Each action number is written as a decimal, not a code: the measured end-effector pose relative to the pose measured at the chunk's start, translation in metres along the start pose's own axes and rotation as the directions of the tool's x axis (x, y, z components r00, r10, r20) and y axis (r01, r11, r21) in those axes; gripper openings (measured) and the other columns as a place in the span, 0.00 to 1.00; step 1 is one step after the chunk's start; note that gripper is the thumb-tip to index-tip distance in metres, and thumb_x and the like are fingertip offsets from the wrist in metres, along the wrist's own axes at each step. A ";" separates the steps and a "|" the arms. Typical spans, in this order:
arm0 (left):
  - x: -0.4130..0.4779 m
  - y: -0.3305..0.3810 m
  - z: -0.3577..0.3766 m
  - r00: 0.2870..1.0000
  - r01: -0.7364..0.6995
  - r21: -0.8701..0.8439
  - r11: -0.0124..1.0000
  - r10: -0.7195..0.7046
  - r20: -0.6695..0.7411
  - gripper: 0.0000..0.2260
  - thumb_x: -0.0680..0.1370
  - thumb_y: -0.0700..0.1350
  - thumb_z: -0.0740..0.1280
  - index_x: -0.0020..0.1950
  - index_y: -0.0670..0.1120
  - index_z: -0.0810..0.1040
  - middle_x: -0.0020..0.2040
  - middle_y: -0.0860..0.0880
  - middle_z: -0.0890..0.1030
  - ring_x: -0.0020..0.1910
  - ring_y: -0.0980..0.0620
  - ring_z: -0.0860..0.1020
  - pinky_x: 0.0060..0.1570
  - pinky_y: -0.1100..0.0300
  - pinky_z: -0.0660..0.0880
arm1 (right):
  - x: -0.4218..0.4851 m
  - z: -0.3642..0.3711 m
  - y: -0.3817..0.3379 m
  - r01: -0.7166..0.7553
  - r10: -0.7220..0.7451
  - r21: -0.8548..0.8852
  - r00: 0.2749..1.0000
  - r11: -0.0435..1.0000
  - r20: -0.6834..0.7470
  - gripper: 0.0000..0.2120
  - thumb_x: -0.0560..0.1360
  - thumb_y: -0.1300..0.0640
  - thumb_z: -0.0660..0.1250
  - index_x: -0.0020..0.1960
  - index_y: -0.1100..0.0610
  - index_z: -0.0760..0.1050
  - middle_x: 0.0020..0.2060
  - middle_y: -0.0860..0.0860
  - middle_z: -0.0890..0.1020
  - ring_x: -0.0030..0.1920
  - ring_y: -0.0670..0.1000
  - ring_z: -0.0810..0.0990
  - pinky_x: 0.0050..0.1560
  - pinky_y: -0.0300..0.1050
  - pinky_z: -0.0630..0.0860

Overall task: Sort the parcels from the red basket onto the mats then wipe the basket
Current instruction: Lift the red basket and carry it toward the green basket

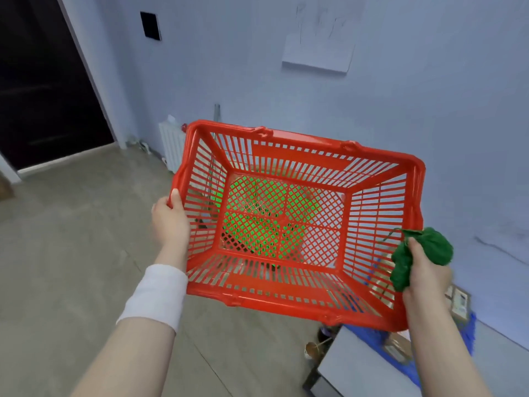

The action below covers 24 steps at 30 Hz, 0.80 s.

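Radiator [169,144] behind red basket [300,139], blue mat [470,332] below green cloth [432,247]

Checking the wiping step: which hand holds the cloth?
The right hand grips the green cloth beside the basket; the left hand grips only the basket's left rim.

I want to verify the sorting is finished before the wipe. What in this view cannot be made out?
Head view:
1. Parcels on the blue mat: mostly hidden by the right hand and the red basket; uncountable.
2. Green shape behind the basket: seen only through its mesh floor, unidentifiable.
3. Whether the right hand touches the basket: the green cloth covers it.
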State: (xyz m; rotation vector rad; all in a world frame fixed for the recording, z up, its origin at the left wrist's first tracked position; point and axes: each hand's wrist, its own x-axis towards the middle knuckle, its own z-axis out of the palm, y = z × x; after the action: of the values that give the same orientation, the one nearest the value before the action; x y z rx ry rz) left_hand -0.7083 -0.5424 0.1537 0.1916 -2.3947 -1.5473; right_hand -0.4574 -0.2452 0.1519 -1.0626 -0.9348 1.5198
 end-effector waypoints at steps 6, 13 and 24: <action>0.056 0.009 0.038 0.996 -0.093 0.048 0.995 0.093 -0.007 0.23 0.80 0.55 0.53 0.55 0.38 0.77 0.54 0.36 0.79 0.55 0.36 0.76 0.58 0.45 0.72 | 0.015 0.047 0.021 -0.042 0.042 -0.007 0.999 0.999 -0.004 0.20 0.71 0.59 0.71 0.61 0.61 0.74 0.52 0.53 0.79 0.47 0.50 0.80 0.44 0.41 0.77; 0.123 0.021 0.077 0.996 -0.072 0.078 0.994 0.068 0.054 0.24 0.81 0.55 0.52 0.61 0.37 0.75 0.60 0.34 0.76 0.60 0.35 0.73 0.61 0.45 0.68 | 0.026 0.108 0.031 -0.047 0.044 -0.041 0.997 0.998 -0.068 0.18 0.71 0.59 0.71 0.59 0.63 0.75 0.50 0.54 0.80 0.47 0.52 0.79 0.44 0.41 0.74; 0.256 0.019 0.144 0.968 -0.137 -0.057 0.989 0.146 0.202 0.23 0.81 0.53 0.54 0.55 0.35 0.77 0.55 0.33 0.78 0.56 0.35 0.76 0.56 0.46 0.71 | 0.009 0.212 0.073 0.009 -0.024 -0.061 0.968 0.998 -0.249 0.20 0.70 0.59 0.72 0.61 0.62 0.74 0.52 0.54 0.79 0.47 0.50 0.78 0.36 0.37 0.76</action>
State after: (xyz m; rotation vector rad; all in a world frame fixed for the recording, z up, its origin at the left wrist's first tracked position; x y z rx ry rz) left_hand -0.9952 -0.4759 0.1576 -0.1543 -2.4641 -1.6201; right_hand -0.6810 -0.2584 0.1479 -1.2536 -0.8138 1.3140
